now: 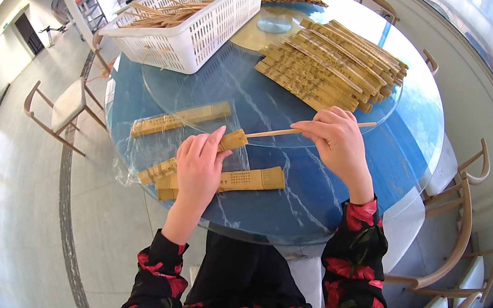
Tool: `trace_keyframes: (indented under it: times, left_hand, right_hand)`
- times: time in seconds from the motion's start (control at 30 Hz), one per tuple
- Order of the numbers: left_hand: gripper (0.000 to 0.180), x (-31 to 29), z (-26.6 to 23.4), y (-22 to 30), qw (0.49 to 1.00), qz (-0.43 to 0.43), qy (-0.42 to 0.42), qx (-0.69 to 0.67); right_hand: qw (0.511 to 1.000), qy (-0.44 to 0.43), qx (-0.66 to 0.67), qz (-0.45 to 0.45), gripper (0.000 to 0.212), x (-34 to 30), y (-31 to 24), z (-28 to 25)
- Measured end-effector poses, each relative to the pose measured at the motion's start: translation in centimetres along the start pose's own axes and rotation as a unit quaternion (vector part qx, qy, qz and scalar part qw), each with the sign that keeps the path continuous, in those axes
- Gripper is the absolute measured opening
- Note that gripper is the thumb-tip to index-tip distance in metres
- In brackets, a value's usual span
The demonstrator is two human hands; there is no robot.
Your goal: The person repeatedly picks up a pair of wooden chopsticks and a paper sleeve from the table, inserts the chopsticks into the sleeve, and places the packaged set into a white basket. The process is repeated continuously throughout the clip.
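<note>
Floral sleeves (361,265) reach the near edge of the table (308,213). I see the left hand (200,159) gripping a wrapper (234,141), the right hand (335,137) pinching a stick (273,133). Between them, tip meets wrapper.

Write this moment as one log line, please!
left hand: holding tan sleeve | right hand: pinching wooden stick | stick: meets sleeve's end | white basket: holds sticks
</note>
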State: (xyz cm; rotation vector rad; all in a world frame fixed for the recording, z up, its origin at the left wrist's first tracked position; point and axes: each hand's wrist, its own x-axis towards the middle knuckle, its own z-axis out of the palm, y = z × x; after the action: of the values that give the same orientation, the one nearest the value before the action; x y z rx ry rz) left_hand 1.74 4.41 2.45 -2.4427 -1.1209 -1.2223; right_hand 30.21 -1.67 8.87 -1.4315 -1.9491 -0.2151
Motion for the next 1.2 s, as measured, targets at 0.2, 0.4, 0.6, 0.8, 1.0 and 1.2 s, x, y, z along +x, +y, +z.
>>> trace_keyframes:
  times: [0.2, 0.4, 0.6, 0.8, 1.0, 1.2]
  left_hand:
    - [0.052, 0.2, 0.0, 0.1, 1.0, 0.008, -0.006, -0.004]
    - [0.053, 0.2, -0.1, 0.2, 1.0, 0.013, -0.01, -0.003]
    - [0.054, 0.3, -0.1, 0.4, 1.0, 0.025, -0.012, 0.002]
    - [0.051, 0.3, 0.1, 0.8, 0.998, 0.034, -0.043, -0.03]
    - [0.05, 0.1, 0.5, 1.6, 0.994, 0.084, -0.065, -0.041]
    - [0.046, 0.1, 0.0, 1.0, 0.998, 0.032, -0.05, -0.027]
  right_hand:
    - [1.0, -0.009, -0.001, -0.001, 0.018, -0.3, 0.0, 0.4]
    - [0.999, -0.033, -0.013, 0.01, 0.017, -0.4, -0.1, 0.3]
    - [0.997, -0.08, 0.01, 0.013, 0.015, -0.5, -0.2, 0.4]
    - [0.996, -0.078, 0.039, -0.024, 0.013, -0.4, -1.3, 1.6]
    - [0.993, -0.079, 0.055, -0.071, 0.016, -1.2, -3.8, 4.7]
    - [0.997, 0.075, -0.002, -0.012, 0.022, 0.3, -3.5, 2.5]
